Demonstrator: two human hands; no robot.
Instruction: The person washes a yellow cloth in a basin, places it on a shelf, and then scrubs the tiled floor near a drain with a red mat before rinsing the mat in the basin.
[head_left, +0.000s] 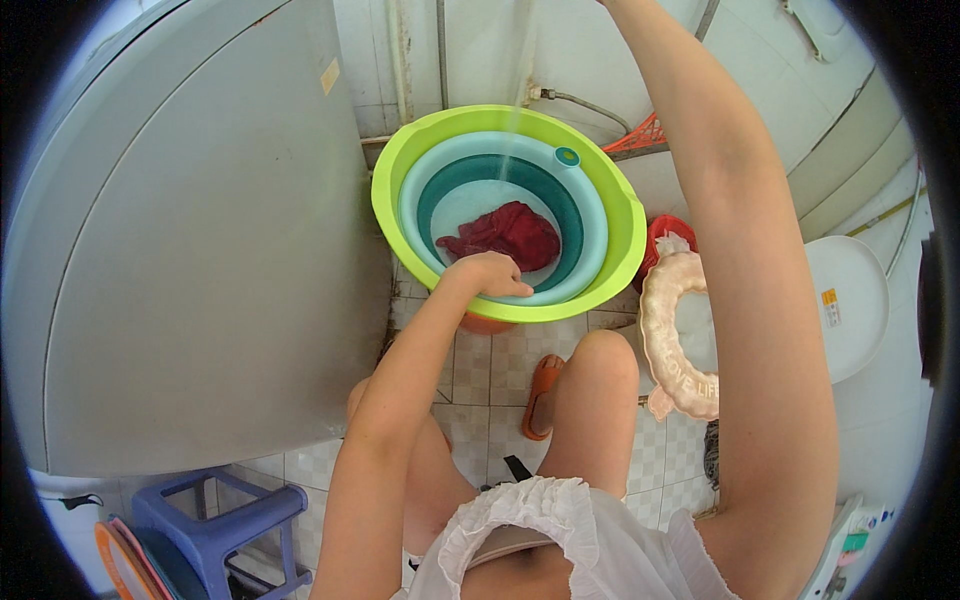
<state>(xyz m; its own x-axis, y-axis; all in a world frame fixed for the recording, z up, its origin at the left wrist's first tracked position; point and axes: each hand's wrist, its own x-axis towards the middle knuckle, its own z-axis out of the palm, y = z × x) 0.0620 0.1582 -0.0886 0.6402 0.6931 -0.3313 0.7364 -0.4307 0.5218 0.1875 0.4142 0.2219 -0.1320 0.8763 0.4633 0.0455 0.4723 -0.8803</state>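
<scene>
My left hand (491, 276) is at the near rim of a pale-blue and teal collapsible basin (592, 232), its thumb along the rim and its other fingers partly hidden. That basin is nested in a larger lime-green tub (630, 247). In the water (465, 202) at its bottom lies a dark red cloth (517, 236), wet and crumpled. A thin stream of water (514, 112) falls into the basin from above. My right arm reaches up past the top edge, so the right hand is out of view.
A large grey appliance (210, 262) stands close on the left. Below it is a blue plastic stool (225, 517). At right are a toilet with a padded seat cover (664, 330) and raised lid (855, 330), plus a red basket (667, 225). A braided hose (589, 101) runs behind the tub.
</scene>
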